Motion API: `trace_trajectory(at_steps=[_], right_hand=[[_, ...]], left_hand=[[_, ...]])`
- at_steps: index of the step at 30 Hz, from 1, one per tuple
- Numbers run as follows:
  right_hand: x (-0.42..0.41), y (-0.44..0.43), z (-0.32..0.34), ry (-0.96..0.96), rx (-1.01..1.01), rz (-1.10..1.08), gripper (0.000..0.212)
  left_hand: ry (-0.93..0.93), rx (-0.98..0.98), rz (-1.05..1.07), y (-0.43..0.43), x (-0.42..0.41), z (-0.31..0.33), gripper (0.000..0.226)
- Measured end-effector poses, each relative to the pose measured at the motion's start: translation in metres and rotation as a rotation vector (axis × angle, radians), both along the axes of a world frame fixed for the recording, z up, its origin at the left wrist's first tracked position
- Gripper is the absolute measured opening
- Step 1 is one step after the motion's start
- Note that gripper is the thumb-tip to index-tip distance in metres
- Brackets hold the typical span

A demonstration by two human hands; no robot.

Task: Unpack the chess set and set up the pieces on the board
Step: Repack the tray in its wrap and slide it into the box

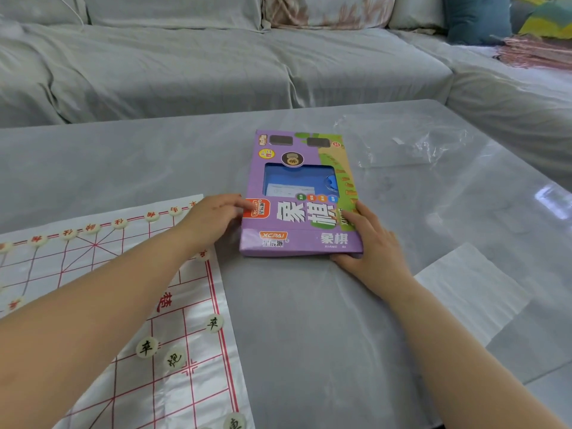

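While left hand (pixel 213 215) and right hand (pixel 373 244) grip purple box (pixel 297 241), glossy grey table (pixel 294 329), chess board (pixel 46 267) beside, sofa (pixel 185 66) behind.

Quick count from where I sit: one purple box (pixel 301 243) mid-frame, one board sheet (pixel 198 397) lower left, four black-lettered pieces (pixel 146 346), at least eight red-lettered pieces (pixel 119 223), one plastic bag (pixel 402 144) upper right, one white paper (pixel 470 289) right.
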State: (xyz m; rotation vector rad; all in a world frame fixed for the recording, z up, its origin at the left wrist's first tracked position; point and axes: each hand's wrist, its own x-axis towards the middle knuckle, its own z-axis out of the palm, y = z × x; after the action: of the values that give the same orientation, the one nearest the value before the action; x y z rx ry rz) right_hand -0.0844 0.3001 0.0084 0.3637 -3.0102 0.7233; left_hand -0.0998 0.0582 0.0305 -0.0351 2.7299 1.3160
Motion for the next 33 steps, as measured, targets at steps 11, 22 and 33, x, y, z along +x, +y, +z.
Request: trace_trajectory(at_steps=[11, 22, 33], right_hand=[[0.005, 0.022, -0.004, 0.14, -0.318, -0.062, 0.05], [0.007, 0.027, 0.003, 0.178, -0.417, -0.004, 0.047], [0.003, 0.031, 0.041, 0.105, -0.748, -0.089, 0.051]], left_hand=[[0.082, -0.122, -0.215, 0.009, 0.022, -0.016, 0.058], [0.637, -0.735, -0.458, -0.001, -0.001, -0.019, 0.075], [0.708, -0.424, -0.33, -0.001, 0.0, 0.008, 0.053]])
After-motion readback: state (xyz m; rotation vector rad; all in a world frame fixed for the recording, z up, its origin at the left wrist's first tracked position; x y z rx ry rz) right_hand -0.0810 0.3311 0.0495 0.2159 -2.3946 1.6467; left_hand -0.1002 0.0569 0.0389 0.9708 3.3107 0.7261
